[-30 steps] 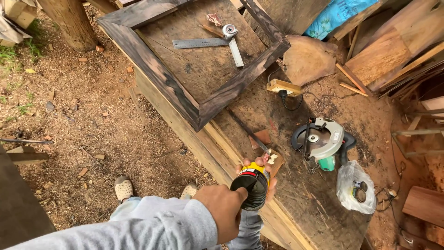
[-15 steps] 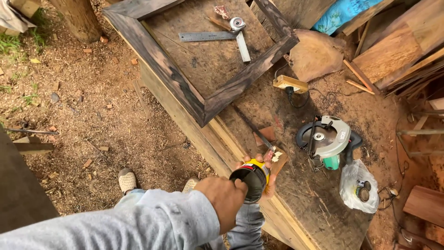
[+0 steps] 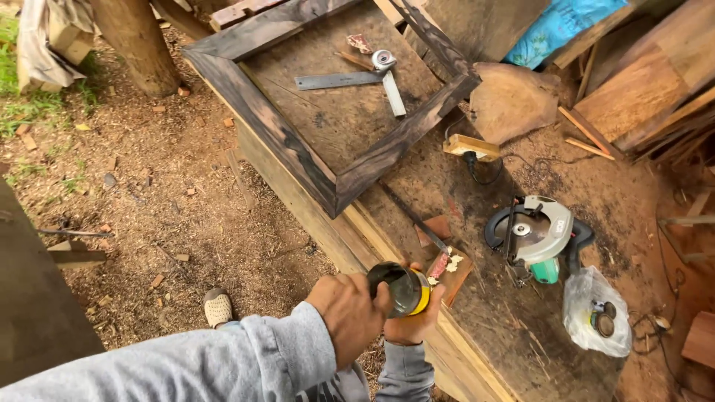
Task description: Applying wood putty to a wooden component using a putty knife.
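Left hand, in a grey sleeve, closed over the dark top of a can, fingers curled round it. Right hand cupped beneath the same can, fingers wrapped up its far side, gripping it. Can dark and round with a yellow band along its lower edge, held tilted just above the near edge of the bench. Just beyond the can, a small wood scrap with pale and red crumbs on it, and a thin dark strip lying slantwise. Further right, a circular saw with grey guard and green body, resting on the sawdust-covered top. Beside it, nearer the bench end, a clear plastic bag, crumpled, with small round dark pieces inside. Behind the saw, a yellowish block with a black cord running from it. Up the bench, a dark wooden frame, rectangular, lying flat with a metal square inside it. At the far top, a blue sheet among stacked boards. Below, on bare dirt, a pale shoe beside the sleeve; a post standing at upper left.
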